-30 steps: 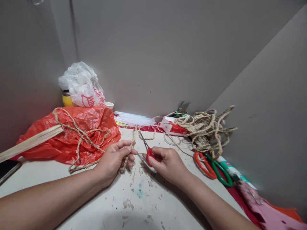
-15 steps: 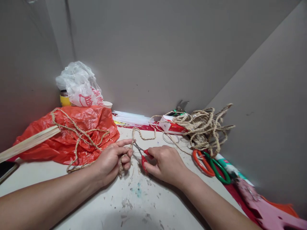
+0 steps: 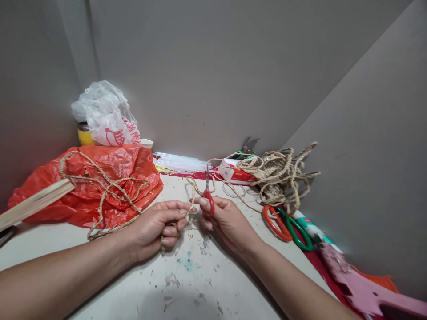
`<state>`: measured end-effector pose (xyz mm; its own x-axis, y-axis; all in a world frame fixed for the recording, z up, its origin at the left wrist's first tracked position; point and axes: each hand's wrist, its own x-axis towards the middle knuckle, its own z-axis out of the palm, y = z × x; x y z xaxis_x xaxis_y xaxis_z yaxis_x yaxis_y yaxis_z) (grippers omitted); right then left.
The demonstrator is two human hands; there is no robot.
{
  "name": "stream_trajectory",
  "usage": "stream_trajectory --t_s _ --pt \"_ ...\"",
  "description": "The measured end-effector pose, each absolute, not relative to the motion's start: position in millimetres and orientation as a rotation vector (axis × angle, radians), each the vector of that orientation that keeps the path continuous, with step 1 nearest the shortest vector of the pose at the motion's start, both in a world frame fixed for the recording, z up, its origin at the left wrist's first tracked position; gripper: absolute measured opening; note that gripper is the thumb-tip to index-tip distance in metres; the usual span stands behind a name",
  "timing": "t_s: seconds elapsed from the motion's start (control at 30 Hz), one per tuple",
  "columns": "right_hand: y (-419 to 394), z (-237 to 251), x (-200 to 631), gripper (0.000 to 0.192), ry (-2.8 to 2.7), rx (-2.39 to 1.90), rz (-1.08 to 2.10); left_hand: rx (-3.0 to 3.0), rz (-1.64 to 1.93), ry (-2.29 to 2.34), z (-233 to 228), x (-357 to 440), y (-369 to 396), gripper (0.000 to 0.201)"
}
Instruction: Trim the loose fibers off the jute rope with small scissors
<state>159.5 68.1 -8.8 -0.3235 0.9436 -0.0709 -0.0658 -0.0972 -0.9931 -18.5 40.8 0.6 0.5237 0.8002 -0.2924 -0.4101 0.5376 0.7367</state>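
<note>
Fingers [image 3: 172,216] curl above the desk [image 3: 133,284]: the left hand [image 3: 151,231] pinches the braided cord [image 3: 192,195], the right hand [image 3: 230,222] grips red scissors [image 3: 210,204]. Cord in hand, no clear cut shows; snipping seems unfinished. Half a second ago spread blades met the cord; now together, they point wallward.
</note>
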Motion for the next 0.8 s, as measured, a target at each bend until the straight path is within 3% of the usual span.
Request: stream_trajectory --t_s 0.17,0.47,0.8 --pt "63 -3 158 0.026 -1.165 -0.932 1.744 0.714 0.678 0.648 0 -17 38 0.014" --pt "57 0 156 0.03 -1.183 -0.987 1.35 1.036 0.857 0.864 -3 -9 31 0.017" --pt "60 -6 159 0.03 -1.23 -1.024 1.154 0.829 0.792 0.708 -1 -8 30 0.02"
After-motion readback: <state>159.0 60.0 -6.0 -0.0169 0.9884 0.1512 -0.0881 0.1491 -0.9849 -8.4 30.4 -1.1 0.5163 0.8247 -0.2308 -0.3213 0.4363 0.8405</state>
